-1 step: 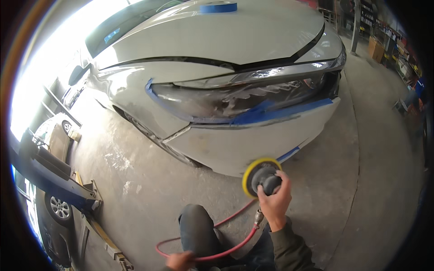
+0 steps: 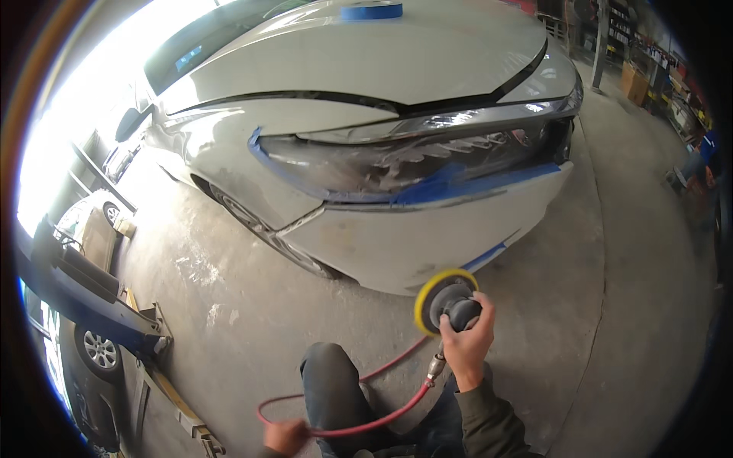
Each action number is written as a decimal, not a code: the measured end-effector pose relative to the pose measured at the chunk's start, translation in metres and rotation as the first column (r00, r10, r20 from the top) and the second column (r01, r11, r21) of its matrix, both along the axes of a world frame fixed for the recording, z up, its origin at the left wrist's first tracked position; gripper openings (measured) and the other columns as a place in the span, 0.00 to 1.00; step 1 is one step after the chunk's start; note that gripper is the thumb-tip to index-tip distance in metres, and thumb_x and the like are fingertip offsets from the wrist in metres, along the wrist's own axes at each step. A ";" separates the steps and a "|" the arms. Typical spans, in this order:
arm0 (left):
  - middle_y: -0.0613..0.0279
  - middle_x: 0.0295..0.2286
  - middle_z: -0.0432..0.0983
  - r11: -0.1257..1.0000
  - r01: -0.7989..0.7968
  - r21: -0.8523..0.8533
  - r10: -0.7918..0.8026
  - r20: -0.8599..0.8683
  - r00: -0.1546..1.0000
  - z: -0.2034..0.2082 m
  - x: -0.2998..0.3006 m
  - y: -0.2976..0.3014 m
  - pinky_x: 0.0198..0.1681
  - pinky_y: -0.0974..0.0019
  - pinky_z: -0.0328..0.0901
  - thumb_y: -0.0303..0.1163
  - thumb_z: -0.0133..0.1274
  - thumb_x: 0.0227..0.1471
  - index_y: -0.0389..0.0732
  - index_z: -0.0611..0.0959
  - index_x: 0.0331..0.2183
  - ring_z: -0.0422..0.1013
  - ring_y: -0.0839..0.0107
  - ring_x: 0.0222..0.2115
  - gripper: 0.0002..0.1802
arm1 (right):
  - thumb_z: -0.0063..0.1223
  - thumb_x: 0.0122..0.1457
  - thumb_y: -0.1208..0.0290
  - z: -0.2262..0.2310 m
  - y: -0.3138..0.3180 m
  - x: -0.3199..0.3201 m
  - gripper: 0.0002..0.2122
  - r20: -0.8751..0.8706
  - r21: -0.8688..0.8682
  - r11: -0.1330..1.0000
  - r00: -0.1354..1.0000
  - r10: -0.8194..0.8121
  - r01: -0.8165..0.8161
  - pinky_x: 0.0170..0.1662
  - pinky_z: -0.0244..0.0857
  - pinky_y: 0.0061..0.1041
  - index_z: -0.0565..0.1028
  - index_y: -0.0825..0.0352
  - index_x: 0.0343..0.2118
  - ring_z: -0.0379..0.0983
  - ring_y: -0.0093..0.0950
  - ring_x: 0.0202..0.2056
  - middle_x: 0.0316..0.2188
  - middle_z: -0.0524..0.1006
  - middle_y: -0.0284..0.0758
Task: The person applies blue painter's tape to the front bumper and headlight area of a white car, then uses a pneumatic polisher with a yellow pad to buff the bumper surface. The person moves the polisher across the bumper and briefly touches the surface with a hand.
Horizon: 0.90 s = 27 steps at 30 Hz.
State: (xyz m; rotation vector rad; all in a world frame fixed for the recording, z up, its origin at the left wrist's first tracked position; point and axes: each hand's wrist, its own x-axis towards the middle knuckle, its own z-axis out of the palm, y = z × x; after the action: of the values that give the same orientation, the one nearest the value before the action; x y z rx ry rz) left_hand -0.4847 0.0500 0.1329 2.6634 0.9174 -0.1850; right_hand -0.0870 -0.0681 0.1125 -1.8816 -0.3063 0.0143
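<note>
The right hand [image 2: 467, 347] is clamped on the yellow-rimmed sander [image 2: 450, 294], which is positioned near the lower edge of the pale bumper [image 2: 412, 237], contact indeterminable, while the left hand [image 2: 286, 437], well apart, is closed around the red hose [image 2: 411, 404].

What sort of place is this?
Probably a car body shop: a pale car has blue tape along its headlight, and the right hand holds a round sander or polisher joined to a red hose.
</note>
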 end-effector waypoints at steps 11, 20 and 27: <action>0.63 0.13 0.67 0.901 -0.041 0.432 -0.233 0.561 0.794 -0.029 0.035 0.177 0.22 0.58 0.60 0.32 0.73 0.44 0.45 0.69 0.17 0.65 0.59 0.14 0.24 | 0.68 0.50 0.73 0.030 0.079 0.004 0.25 0.456 0.182 0.980 0.876 -0.159 0.083 0.37 0.63 0.30 0.72 0.63 0.52 0.63 0.28 0.31 0.43 0.71 0.34; 0.66 0.14 0.66 0.742 0.436 0.509 -0.658 0.430 0.618 -0.004 0.131 0.316 0.19 0.60 0.57 0.30 0.73 0.44 0.47 0.69 0.17 0.66 0.61 0.14 0.24 | 0.71 0.52 0.68 -0.057 0.174 -0.069 0.28 0.529 0.083 0.962 0.806 -0.265 0.261 0.50 0.71 0.46 0.66 0.64 0.52 0.69 0.47 0.51 0.49 0.69 0.46; 0.63 0.12 0.63 0.783 0.380 0.493 -0.602 0.446 0.662 -0.002 0.124 0.350 0.22 0.58 0.57 0.25 0.72 0.41 0.46 0.69 0.16 0.66 0.59 0.15 0.24 | 0.74 0.50 0.70 0.002 0.173 -0.036 0.28 0.355 0.297 0.877 0.809 -0.468 0.377 0.31 0.71 0.29 0.68 0.63 0.51 0.74 0.36 0.36 0.48 0.69 0.42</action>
State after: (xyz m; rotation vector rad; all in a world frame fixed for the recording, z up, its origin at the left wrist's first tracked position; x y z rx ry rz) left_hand -0.3610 0.4004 0.1309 2.9465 -0.0186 0.7349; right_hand -0.1227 0.1053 0.1145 -1.6862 -0.1568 -0.7148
